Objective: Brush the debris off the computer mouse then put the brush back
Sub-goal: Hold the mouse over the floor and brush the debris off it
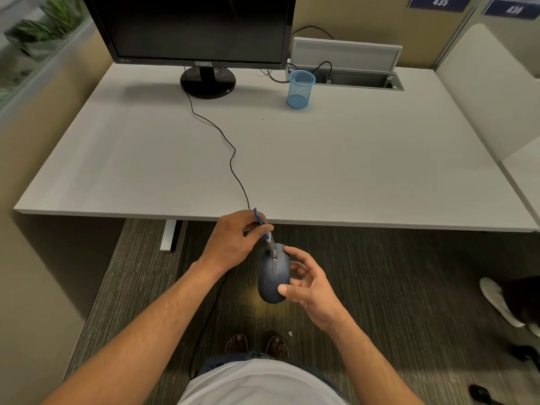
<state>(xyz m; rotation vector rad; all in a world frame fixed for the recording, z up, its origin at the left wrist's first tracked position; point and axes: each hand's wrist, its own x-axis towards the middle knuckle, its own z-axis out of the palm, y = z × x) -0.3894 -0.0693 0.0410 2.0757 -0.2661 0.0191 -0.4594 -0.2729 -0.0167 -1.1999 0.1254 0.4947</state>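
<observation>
Here we pinch the small blue plastic brush (pixel 261 223) in our left hand (pixel 233 244), bristles touching the dark oval computer mouse (pixel 273 273) our right hand (pixel 306 285) grips, just off the white counter's (pixel 350 159) near edge.

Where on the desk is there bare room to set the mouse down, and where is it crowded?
The desk is bare right of the cable, from the front edge up to the blue cup; the strip left of the cable is bare too. The back is crowded: monitor stand, cup, open cable tray.
</observation>
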